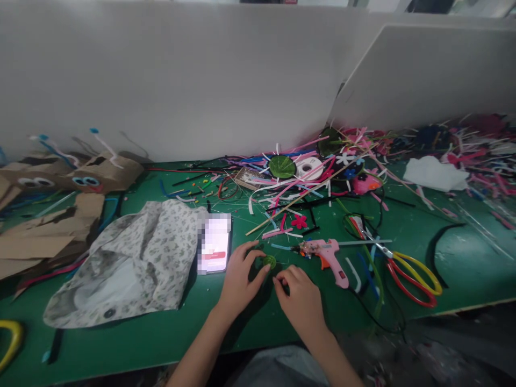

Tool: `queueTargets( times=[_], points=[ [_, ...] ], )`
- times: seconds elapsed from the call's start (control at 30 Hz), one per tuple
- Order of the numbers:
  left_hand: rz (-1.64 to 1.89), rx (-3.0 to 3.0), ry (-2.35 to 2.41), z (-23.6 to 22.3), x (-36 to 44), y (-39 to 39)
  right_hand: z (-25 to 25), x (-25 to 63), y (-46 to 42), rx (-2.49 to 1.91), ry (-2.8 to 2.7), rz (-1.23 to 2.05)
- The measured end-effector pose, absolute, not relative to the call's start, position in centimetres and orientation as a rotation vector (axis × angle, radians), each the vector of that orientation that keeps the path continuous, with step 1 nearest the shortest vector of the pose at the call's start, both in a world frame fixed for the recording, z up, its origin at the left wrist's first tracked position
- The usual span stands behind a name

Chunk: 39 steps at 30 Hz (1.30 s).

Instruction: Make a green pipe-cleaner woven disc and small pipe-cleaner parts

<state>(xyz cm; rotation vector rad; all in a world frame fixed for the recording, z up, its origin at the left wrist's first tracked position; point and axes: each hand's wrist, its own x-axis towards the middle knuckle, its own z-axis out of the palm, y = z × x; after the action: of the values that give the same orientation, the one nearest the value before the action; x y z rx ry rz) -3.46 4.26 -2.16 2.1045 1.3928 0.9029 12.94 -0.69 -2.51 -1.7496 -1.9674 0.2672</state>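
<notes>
A small round green coil (269, 262), seemingly wound from pipe cleaner, sits between the thumb and index finger of my left hand (242, 271). Just to its right, my right hand (299, 295) has its fingertips pinched together close to the coil; anything held in them is too small to make out. A pink glue gun (324, 255) lies on the green table (193, 344) beyond my right hand. Left of my left hand is a phone (214, 244) with its screen lit.
Floral cloth (161, 258) and brown cardboard pieces (44, 242) cover the left side. Red-and-yellow-handled scissors (415, 274) lie at right. Pipe cleaners, a white ribbon roll (308, 168) and a wooden stick (290, 204) are heaped at the back before a grey partition (181, 80).
</notes>
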Motion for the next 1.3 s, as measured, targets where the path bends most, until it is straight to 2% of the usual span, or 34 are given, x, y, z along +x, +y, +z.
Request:
queueTargets(
  times=[0.67, 1.3],
  points=[
    [0.929, 2.143, 1.399, -2.2, -3.3, 4.2, -1.0, 14.4, 0.2, -1.654, -1.853, 0.141],
    [0.972, 2.082, 1.416, -2.3, -3.2, 3.8, -1.8, 12.9, 2.0, -1.554, -1.844, 0.289]
  ],
)
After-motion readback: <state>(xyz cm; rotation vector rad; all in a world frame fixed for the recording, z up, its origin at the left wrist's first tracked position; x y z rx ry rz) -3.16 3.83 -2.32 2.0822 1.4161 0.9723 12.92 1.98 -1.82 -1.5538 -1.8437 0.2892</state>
